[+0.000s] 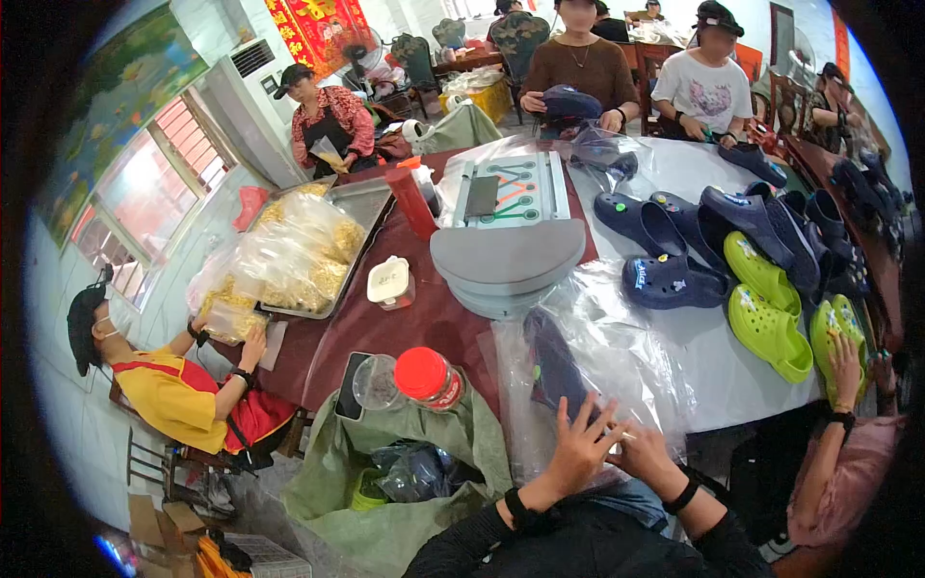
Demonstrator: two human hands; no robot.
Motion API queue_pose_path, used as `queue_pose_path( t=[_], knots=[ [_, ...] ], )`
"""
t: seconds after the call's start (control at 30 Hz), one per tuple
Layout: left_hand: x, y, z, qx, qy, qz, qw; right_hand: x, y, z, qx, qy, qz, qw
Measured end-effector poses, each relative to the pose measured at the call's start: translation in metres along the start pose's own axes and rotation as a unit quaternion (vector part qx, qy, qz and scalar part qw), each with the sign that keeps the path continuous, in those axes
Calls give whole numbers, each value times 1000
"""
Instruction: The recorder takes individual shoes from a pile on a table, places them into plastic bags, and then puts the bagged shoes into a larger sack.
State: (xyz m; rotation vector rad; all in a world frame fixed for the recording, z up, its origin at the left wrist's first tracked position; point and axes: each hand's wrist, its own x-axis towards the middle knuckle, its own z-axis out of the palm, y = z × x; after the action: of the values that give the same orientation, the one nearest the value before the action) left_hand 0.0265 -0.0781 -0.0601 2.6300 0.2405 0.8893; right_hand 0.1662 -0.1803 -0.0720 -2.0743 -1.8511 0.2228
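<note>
To the left of the left hand, a jar with a red lid (427,378) is stood at the table edge (318,356), above an open green sack (385,511), probably kept there within easy reach. The left hand (578,445) is spread flat, fingers splayed, and pressed down on a clear plastic bag (597,356), so that the film is held still; nothing is gripped by it. Inside the bag, just above and left of that hand, a dark blue clog (557,371) is seen lying lengthwise, its heel end near the fingertips.

Just beside it, touching or nearly so, the right hand (647,453) is curled at the open end of the bag; a pinch on the film or on a thin pale strip seems likely, but it cannot be told for sure.

Above and to the right of the right hand, loose dark blue clogs (665,250) and lime green clogs (766,308) are laid out on the white cloth, apparently sorted by colour. Farther right, another person's hand (846,371) rests on a green clog.
</note>
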Motion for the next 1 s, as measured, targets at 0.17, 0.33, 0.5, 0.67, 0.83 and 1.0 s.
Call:
queue_pose_path(
  t=[0.17, 0.33, 0.5, 0.67, 0.83, 1.0],
  knots=[
    [-7, -1, 3, 33, -44, -46, 997, 9, 8, -23, 119, -122, -17, 985],
    [-5, -3, 18, 55, -41, -14, 998, 31, 30, 22, 216, 37, -45, 975],
    [5, -2, 9, 95, -79, -56, 991, 63, 21, -1, 239, 190, 64, 950],
    [9, -3, 8, 104, -127, -55, 985, 69, 58, 7, 453, 184, 142, 861],
    [5, -2, 17, 133, -134, -26, 982, 39, 54, 0, 202, 131, 98, 966],
    [3, 0, 14, 139, -131, -25, 981, -26, 40, -14, 73, -58, -78, 993]
  ],
)
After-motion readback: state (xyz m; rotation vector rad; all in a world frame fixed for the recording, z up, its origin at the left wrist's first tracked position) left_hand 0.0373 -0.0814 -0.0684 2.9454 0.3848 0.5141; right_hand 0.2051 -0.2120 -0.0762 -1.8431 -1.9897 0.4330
